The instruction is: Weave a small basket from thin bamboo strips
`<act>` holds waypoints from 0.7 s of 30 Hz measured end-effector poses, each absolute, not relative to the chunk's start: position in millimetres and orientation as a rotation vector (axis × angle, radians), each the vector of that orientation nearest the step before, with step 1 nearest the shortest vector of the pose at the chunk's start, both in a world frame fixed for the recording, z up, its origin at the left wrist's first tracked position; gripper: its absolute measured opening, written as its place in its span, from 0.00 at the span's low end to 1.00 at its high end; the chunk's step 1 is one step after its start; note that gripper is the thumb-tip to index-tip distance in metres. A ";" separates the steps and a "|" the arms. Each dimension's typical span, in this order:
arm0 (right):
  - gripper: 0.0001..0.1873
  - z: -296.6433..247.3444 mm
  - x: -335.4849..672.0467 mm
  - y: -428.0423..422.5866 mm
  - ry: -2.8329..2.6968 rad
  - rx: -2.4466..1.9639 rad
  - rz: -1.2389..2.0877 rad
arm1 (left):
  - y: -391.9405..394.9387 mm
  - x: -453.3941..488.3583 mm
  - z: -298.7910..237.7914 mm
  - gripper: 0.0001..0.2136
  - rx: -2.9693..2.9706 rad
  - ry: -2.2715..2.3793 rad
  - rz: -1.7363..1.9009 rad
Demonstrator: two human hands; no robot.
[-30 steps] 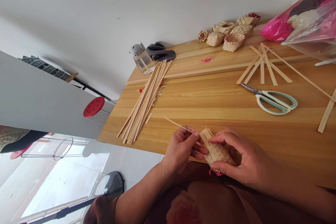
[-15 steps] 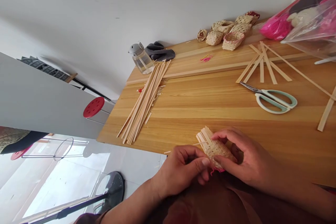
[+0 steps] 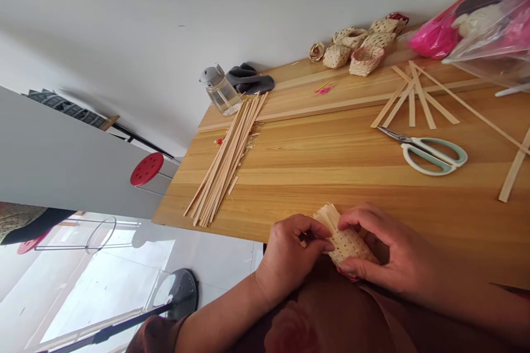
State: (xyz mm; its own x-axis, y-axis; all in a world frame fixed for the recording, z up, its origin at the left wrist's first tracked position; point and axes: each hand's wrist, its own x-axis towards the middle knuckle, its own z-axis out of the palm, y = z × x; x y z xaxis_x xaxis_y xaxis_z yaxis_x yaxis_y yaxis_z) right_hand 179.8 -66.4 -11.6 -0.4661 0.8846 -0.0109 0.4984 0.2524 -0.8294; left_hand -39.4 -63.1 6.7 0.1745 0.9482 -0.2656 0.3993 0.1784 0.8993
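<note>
A small woven basket (image 3: 348, 245) of pale flat strips is held at the table's near edge, with loose strip ends fanning from its far end and a bit of red at its near end. My right hand (image 3: 389, 245) grips its right side, fingers on top and thumb below. At the left side, my left hand (image 3: 296, 248) pinches with thumb and forefinger at the weave's edge; the piece between those fingertips is mostly hidden. Scissors (image 3: 430, 151) with pale green and white handles lie on the table beyond my right hand.
A bundle of long flat strips (image 3: 229, 165) lies at left, near a water bottle (image 3: 222, 94) and dark cloth (image 3: 250, 80). Shorter strips (image 3: 414, 94) fan out behind the scissors. Several woven baskets (image 3: 366, 60) and a plastic bag (image 3: 492, 27) stand along the wall.
My left hand has moved up along the basket's left side, its fingertips now at the weave's edge. The thin strip sticking out left and the dangling pink thread no longer show.
</note>
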 end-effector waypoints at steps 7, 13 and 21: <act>0.18 -13.0 180.2 -66.8 -2.099 -1.176 1.103 | -65.3 -41.1 7.5 0.04 1.302 1.388 0.638; 0.14 -5.9 178.9 -71.8 -2.110 -1.165 1.059 | -71.6 -44.0 3.9 0.03 1.347 1.348 0.620; 0.34 -24.3 185.1 -74.2 -2.054 -1.218 0.961 | -71.8 -40.8 4.7 0.09 1.510 1.336 0.671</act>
